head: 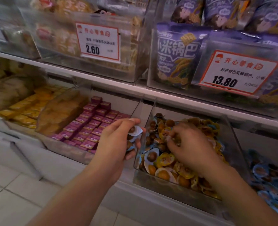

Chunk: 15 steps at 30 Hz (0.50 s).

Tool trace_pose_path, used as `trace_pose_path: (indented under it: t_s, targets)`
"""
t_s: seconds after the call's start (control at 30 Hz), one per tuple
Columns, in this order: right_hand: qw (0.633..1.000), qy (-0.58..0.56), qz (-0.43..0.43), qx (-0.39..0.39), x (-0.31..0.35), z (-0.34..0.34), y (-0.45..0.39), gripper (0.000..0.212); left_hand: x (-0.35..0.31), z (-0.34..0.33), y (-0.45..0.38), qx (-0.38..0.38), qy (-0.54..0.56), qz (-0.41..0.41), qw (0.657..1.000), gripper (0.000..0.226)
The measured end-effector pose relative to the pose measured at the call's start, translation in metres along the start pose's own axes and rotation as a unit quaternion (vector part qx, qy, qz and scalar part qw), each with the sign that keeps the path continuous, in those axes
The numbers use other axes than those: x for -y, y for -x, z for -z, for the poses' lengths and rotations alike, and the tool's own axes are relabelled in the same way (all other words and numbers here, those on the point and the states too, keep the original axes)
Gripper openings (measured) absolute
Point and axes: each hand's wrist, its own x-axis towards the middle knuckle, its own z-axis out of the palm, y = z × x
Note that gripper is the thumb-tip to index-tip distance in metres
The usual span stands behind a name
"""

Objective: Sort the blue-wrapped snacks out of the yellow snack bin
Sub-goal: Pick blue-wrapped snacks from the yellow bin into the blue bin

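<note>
Holding several blue-wrapped snacks (133, 136) already, your left hand (117, 144) grips them beside the clear yellow snack bin (164, 181); more lie among the yellow ones. They look light, crinkly and slippery, so pinch each by its flat wrapper rim. Your right hand (190, 144) digs in, fingers curled; whether it grasps one, I cannot tell.

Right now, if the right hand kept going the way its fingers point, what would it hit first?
The right hand is already in the clear bin, fingers curled down and to the left into the pile of yellow-wrapped snacks. It would most likely meet those wrappers first; it may already touch them, since depth is hard to judge.
</note>
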Motion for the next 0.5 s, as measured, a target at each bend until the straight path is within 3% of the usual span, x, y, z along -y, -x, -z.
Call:
trace_pose_path:
  t_s: [0.17,0.27,0.4,0.5]
  targets:
    - [0.99,0.009,0.065,0.126,0.013,-0.029,0.007,0.011,0.003,0.001,0.002,-0.009,-0.023,-0.012,1.0,0.018]
    - [0.982,-0.009,0.064,0.177,0.007,-0.041,0.002,0.046,0.005,0.004,0.003,-0.017,-0.035,-0.01,0.999,0.017]
    - [0.99,-0.018,0.039,0.137,0.011,-0.052,-0.007,0.06,0.007,0.005,0.002,-0.024,-0.052,-0.014,0.998,0.019]
    - [0.988,-0.032,0.019,0.152,0.012,-0.054,-0.012,0.066,0.009,0.005,0.002,-0.025,-0.06,-0.016,0.998,0.02]
